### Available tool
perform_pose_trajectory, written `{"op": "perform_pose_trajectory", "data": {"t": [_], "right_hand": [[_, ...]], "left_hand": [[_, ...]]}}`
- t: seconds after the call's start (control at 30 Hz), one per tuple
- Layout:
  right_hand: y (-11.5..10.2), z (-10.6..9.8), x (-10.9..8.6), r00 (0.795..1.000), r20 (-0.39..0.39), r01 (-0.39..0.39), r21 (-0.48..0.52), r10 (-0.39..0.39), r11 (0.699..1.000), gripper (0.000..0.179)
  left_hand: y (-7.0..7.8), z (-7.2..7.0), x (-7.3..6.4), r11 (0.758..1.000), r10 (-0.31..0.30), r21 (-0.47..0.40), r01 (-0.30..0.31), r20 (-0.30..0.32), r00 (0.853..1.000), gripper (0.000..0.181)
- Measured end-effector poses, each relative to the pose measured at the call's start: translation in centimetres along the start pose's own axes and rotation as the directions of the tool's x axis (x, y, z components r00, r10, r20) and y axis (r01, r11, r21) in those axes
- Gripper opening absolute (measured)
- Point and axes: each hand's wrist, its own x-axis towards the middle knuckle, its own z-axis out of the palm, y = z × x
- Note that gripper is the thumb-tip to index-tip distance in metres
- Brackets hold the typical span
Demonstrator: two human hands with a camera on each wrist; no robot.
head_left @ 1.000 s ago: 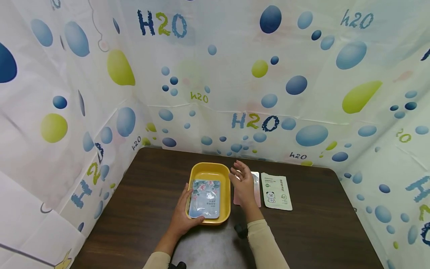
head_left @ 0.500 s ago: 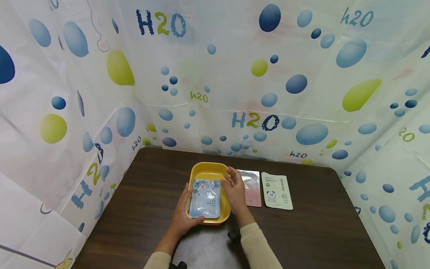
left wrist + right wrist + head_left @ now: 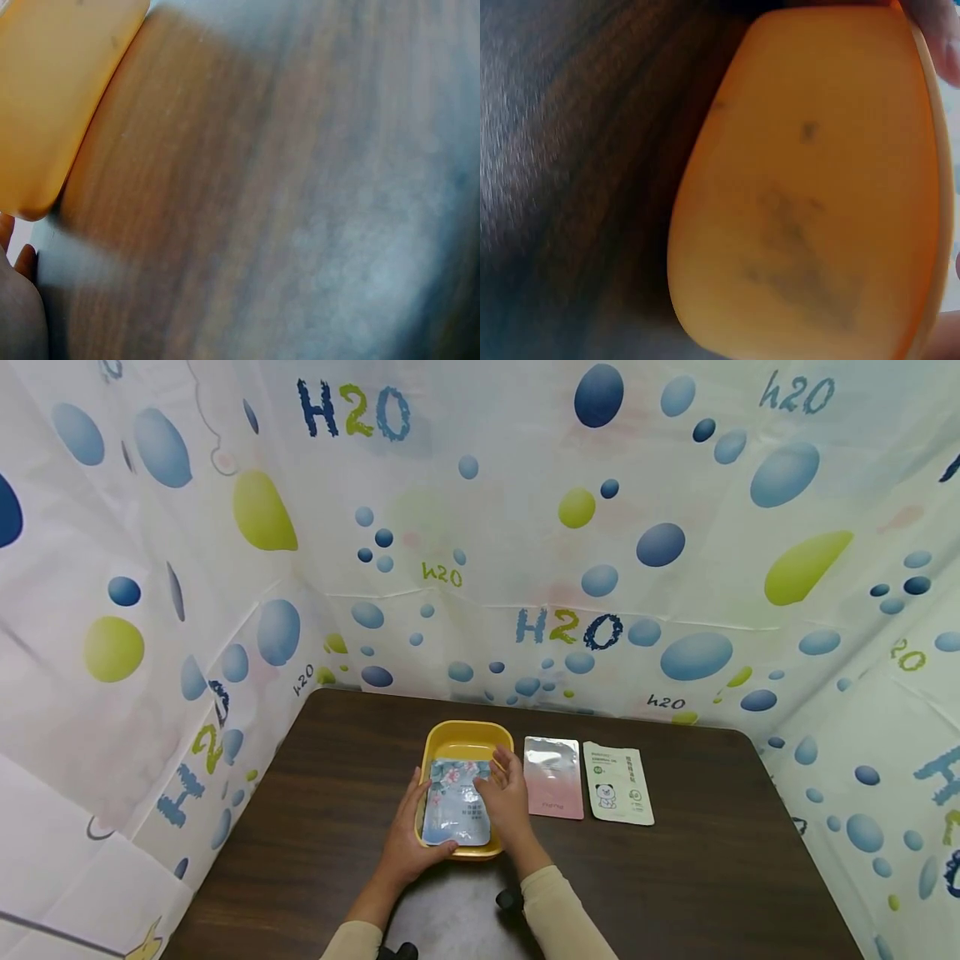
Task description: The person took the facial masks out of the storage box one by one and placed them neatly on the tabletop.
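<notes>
A yellow plastic tray (image 3: 465, 735) stands on the table in the head view. In it lies a flat light-blue sachet (image 3: 459, 810) with pink flowers, its face up. My left hand (image 3: 408, 835) holds the tray's near-left corner, its thumb along the near rim and its fingers at the left side. Reaching over the right rim, my right hand (image 3: 506, 797) has its fingers loosely bent, the tips right at the sachet's upper right edge. The right wrist view shows the tray's outer wall (image 3: 810, 172), with bits of fingers at the right border.
Right of the tray lies a pink-and-silver sachet (image 3: 553, 781), beside a pale green-white sachet (image 3: 619, 785) with a bear drawing. The dark wooden table (image 3: 697, 860) meets a hanging white sheet (image 3: 525, 527) with blue and green spots at its back edge.
My right hand has moved left from over the pink sachet to the sachet in the tray, leaving the pink one in full view. The left hand and tray have stayed put.
</notes>
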Motion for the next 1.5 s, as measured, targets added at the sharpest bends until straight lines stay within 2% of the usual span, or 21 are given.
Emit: {"op": "perform_pose_trajectory", "data": {"t": [0.43,0.67,0.83,1.1,1.3,1.5], "right_hand": [[0.48,1.02,-0.37,0.999,-0.013,-0.052,-0.014,0.051,0.999,0.073],[0.6,1.09,-0.26,0.998,-0.021,-0.053,-0.022,0.052,0.998,0.075],[0.61,1.03,-0.39,0.999,-0.023,-0.045,0.013,0.045,0.999,0.072],[0.73,0.89,-0.63,1.0,-0.015,0.012,0.155,-0.009,0.988,0.064],[0.82,0.79,-0.56,0.999,-0.049,-0.003,0.162,0.011,0.987,0.055],[0.69,0.69,-0.65,1.0,0.009,-0.001,0.155,0.0,0.988,0.05]], "left_hand": [[-0.04,-0.04,0.09,1.0,0.019,-0.009,-0.019,0.003,1.0,0.107],[0.09,-0.06,0.06,1.0,0.021,-0.001,-0.021,0.004,1.0,0.107],[0.07,-0.13,0.02,1.0,0.026,-0.013,-0.026,0.007,1.0,0.107],[-0.1,-0.09,-0.01,1.0,0.03,-0.005,-0.03,0.006,1.0,0.106],[-0.15,-0.04,0.0,1.0,0.026,-0.013,-0.026,0.009,1.0,0.107],[-0.18,0.03,-0.1,0.999,0.044,-0.008,-0.044,-0.001,0.999,0.107]]}}
